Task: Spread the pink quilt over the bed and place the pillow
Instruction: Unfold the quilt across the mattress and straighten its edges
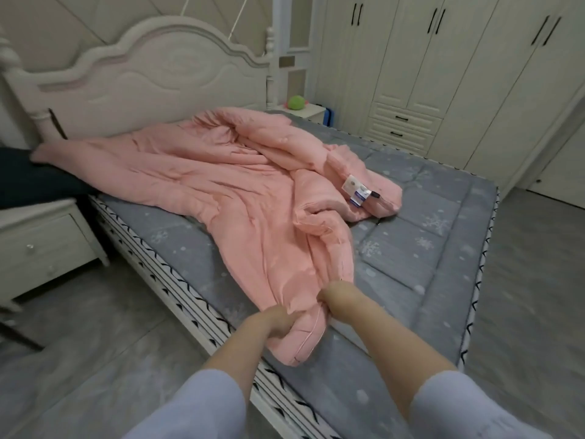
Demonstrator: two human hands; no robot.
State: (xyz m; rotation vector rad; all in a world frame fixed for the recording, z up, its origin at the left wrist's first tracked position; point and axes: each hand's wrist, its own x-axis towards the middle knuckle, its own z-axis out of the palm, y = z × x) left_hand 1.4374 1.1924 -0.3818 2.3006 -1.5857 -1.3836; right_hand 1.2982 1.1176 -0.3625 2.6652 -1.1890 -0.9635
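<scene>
The pink quilt (228, 188) lies crumpled and bunched across the grey snowflake-patterned mattress (427, 248), reaching from the headboard down to the near corner of the bed. A white and blue label (357, 190) shows on its right fold. My left hand (273, 323) grips the quilt's near end from the left. My right hand (335, 296) grips the same end from the right, fingers curled into the fabric. A dark object (28, 182), perhaps the pillow, lies at the far left on the nightstand, partly under the quilt's corner.
A white carved headboard (142, 77) stands at the back. A white nightstand (41, 245) sits to the left of the bed. Another small stand with a green toy (296, 103) is at the far side. Wardrobes (443, 74) line the right wall. Grey floor surrounds the bed.
</scene>
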